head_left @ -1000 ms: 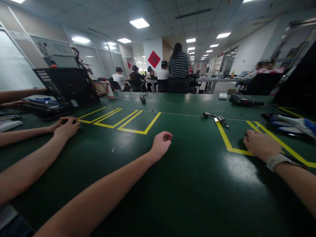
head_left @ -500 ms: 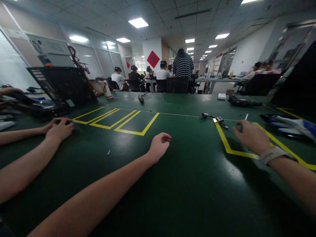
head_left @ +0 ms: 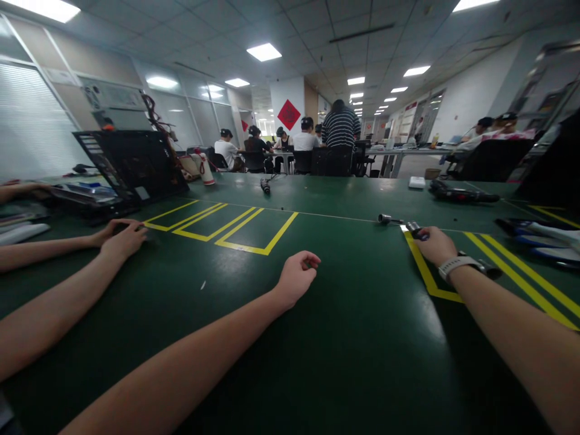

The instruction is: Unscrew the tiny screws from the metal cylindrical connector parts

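Note:
My right hand (head_left: 435, 245), with a pale watch strap (head_left: 455, 264) at the wrist, is closed around the near end of a metal socket bit (head_left: 411, 226) lying by the corner of a yellow tape outline (head_left: 421, 266). A second socket bit (head_left: 384, 218) lies just to its left. Partly hidden behind my wrist is a dark metal cylinder (head_left: 492, 270). My left hand (head_left: 296, 279) rests on the green table (head_left: 353, 338), its fingers loosely curled, a gap to the thumb, and nothing visible in it.
At the left, another person's hands (head_left: 122, 238) are together at the table, what they hold being unclear. Yellow tape outlines (head_left: 267, 249) mark the table. A power driver (head_left: 462, 192), a white box (head_left: 417, 182), blue-and-white gloves (head_left: 539, 238) and a dark panel (head_left: 136, 163) stand or lie around.
My right hand has moved left onto the socket bit and closed around its near end, uncovering the metal cylinder by the wrist. My left hand keeps its pose. The view has shifted slightly.

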Available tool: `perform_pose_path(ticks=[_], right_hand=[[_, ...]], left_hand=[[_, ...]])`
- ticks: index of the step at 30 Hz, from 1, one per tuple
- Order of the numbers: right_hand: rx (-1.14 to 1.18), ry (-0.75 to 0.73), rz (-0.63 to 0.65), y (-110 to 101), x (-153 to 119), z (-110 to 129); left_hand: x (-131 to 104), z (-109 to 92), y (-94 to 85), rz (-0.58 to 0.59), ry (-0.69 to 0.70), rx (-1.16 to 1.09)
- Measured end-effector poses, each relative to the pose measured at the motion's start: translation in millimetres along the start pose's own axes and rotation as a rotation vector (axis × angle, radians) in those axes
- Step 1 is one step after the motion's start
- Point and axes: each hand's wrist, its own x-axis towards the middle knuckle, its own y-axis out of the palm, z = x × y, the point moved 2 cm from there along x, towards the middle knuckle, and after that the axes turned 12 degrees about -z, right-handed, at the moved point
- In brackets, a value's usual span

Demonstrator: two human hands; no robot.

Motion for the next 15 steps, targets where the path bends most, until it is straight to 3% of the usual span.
perform_pose_path(ticks=[7,15], right_hand=[[-0.015,-0.063,0.093,-13.1,-17.9,-2.8],[0.105,-0.238,0.128,-31.4,-76.1,7.4]], left_hand=[[-1.3,-4.4,0.4,0.005,0.017,0.057],[-7.5,-12.1,0.9,0.091,0.102,0.129]])
